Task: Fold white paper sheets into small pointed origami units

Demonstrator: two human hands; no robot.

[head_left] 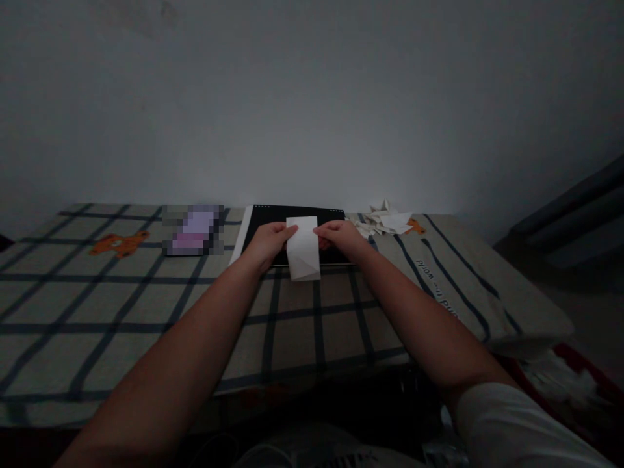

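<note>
Between my two hands is a narrow sheet of white paper (pixel 303 250) with crease lines near its lower end. My left hand (pixel 268 244) pinches its left edge, thumb on top. At the right edge my right hand (pixel 344 237) also pinches the paper, with its fingers partly behind it. The sheet is held above a flat black board or pad (pixel 266 218) with a white strip along its left side. Part of that black surface is hidden by my hands and the paper.
Several folded white paper pieces (pixel 387 220) lie right of the black board. A phone (pixel 195 229), partly blurred out, rests at the left. A checked cloth (pixel 146 312) covers the table, which meets a pale wall (pixel 312 104). A red container (pixel 580 370) with whitish contents sits lower right.
</note>
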